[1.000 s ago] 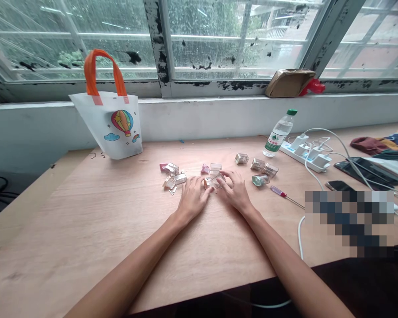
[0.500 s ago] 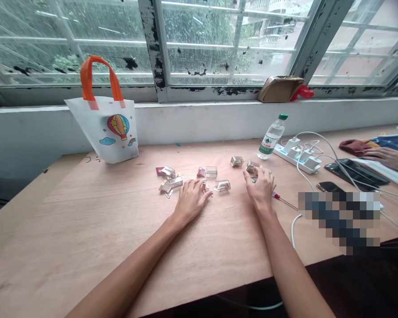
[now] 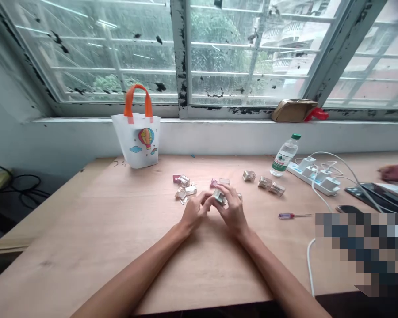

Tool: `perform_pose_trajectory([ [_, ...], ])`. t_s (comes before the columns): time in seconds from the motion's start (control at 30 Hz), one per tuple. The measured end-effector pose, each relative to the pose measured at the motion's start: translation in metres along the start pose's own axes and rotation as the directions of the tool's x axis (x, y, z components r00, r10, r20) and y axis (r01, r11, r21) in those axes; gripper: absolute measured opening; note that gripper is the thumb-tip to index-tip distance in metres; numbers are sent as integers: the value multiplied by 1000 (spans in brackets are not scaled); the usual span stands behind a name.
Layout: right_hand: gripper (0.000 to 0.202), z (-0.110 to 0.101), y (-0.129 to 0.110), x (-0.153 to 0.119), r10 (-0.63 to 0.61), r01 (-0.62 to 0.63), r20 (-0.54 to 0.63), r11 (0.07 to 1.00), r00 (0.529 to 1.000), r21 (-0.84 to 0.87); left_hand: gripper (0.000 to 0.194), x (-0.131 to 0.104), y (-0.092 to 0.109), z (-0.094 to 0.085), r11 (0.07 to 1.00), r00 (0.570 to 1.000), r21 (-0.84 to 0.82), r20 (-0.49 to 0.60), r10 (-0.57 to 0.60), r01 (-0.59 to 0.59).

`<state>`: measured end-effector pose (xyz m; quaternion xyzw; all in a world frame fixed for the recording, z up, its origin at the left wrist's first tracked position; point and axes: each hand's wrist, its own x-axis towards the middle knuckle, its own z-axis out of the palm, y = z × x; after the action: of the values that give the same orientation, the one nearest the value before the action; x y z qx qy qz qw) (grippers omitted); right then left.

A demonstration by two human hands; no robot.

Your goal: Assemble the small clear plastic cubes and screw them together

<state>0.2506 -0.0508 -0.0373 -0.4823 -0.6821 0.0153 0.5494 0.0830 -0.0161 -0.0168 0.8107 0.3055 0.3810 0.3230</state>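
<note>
Between my hands, just above the wooden table, is a small clear plastic box (image 3: pixel 219 197) with something greyish-green inside. My right hand (image 3: pixel 232 210) is closed on it, fingers over the top and thumb at the near side. Curled against the box's left end, my left hand (image 3: pixel 195 211) has its thumb and forefinger closed at it; its other fingers are partly hidden. Behind my hands lie a pink piece (image 3: pixel 214 182) and a clear case (image 3: pixel 224 181). To the left are more clear cases (image 3: pixel 191 190) and a pink-ended one (image 3: pixel 183 180).
Several similar boxes (image 3: pixel 249 176) sit at the back right. A screwdriver (image 3: pixel 287 216) lies right of my hands. Farther right are a water bottle (image 3: pixel 284 157), a power strip (image 3: pixel 313 179) with cables, and a phone (image 3: pixel 350 213). A white bag (image 3: pixel 135 145) stands at the back left.
My right hand has taken a small box from the right-hand group and brought it left to my left hand. The screwdriver is now uncovered. The view has shifted.
</note>
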Motion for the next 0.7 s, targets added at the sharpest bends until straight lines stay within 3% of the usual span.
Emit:
perform_pose_trajectory([
  [0.1, 57, 30, -18, -11, 4, -16, 118, 995, 993, 100, 50, -13, -6, -21, 992, 993, -52, -18, -118, 117],
  [0.2, 71, 41, -25, -18, -26, -32, 257, 975, 966, 221, 48, -28, -9, -46, 971, 982, -160, -37, -184, 176],
  [0.3, 57, 46, -31, -18, -23, -85, 317, 943, 948, 322, 45, -42, -8, -65, 955, 977, -207, 18, -213, 212],
  [0.37, 44, 52, -35, -14, 3, -127, 329, 926, 944, 356, 45, -47, -8, -70, 957, 976, -192, 36, -217, 220],
  [0.47, 39, 62, -38, -3, 23, -172, 349, 898, 937, 404, 44, -48, -14, -75, 964, 972, -156, -57, -228, 217],
  [0.63, 42, 69, -31, 15, 57, -442, 579, 708, 813, 551, 53, -45, -31, -89, 948, 935, -176, -196, -297, 265],
  [0.7, 43, 67, -28, 16, 92, -485, 577, 657, 811, 577, 52, -45, -34, -93, 939, 925, -201, -208, -318, 278],
])
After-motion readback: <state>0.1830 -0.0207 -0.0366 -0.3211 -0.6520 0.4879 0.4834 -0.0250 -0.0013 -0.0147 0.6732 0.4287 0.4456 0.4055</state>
